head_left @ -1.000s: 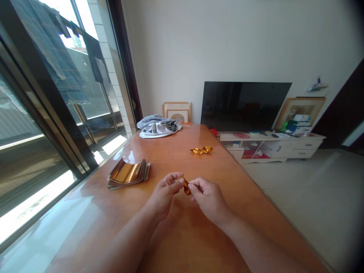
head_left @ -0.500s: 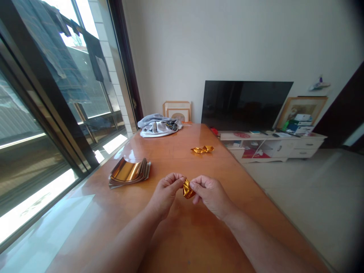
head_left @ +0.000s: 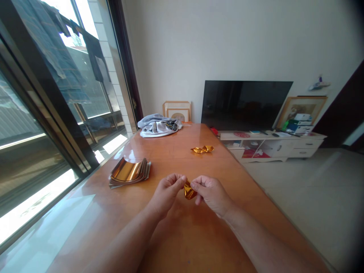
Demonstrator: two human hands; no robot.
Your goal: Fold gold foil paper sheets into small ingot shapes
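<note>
Between my two hands, above the table, is a folded piece of gold foil paper (head_left: 189, 191). My left hand (head_left: 170, 189) pinches its left upper edge between thumb and forefinger. On the other side, my right hand (head_left: 209, 191) grips the foil's right edge with thumb and fingers. Parts of the foil are hidden behind the fingertips. Farther off lie folded gold foil pieces (head_left: 202, 149), pointed at the left end. A stack of gold foil sheets (head_left: 129, 172), curled up at the sides, rests to the left of my left hand.
The glossy brown table (head_left: 176, 242) runs away from me toward the wall. Grey and white cloth (head_left: 160, 126) is heaped at its far left end. A glass sliding door (head_left: 40, 125) stands along the left. Beyond the table are a television (head_left: 244, 104) and a low white cabinet (head_left: 295, 148).
Both hands have shifted very slightly to the right, and the foil between them has turned a little. The stack and the folded pieces lie where they were.
</note>
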